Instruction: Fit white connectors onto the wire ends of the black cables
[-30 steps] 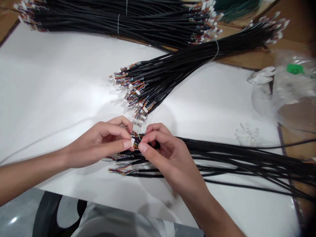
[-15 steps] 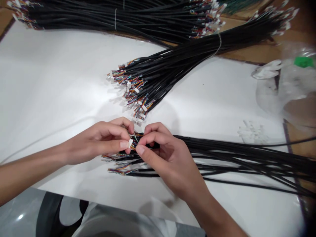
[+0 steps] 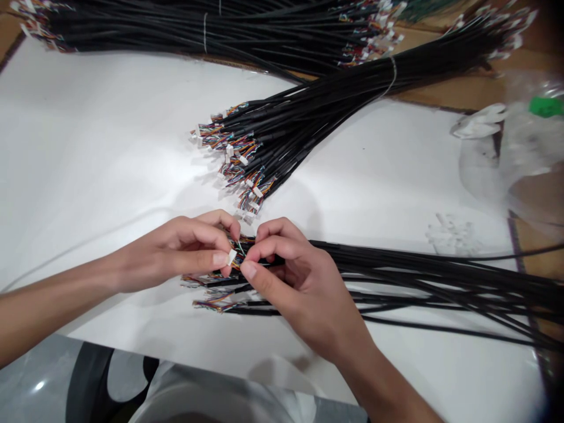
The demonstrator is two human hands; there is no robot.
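Note:
Between thumb and fingers, my left hand (image 3: 194, 247) pinches a small white connector housing (image 3: 231, 257). Thin coloured wires (image 3: 240, 248) run from the connector toward my right hand (image 3: 293, 276), whose thumb and index finger are pinched together on a wire. Exactly which wire it grips is hidden by the fingertips. Under both hands lies a loose row of black cables (image 3: 396, 270), their stripped, coloured wire ends (image 3: 214, 304) pointing left.
A tied bundle of black cables (image 3: 317, 111) with white connectors lies diagonally above the hands. Another tied bundle (image 3: 132, 26) spans the back. On the right are a pile of loose white connectors (image 3: 452, 235) and a clear plastic bag (image 3: 529, 153). White sheeting (image 3: 88, 135) covers the table.
Both hands stay almost in place, still pinching. The right fingertips have shifted very slightly left, closer to the white connector, which has tilted a little. The camera view has moved slightly.

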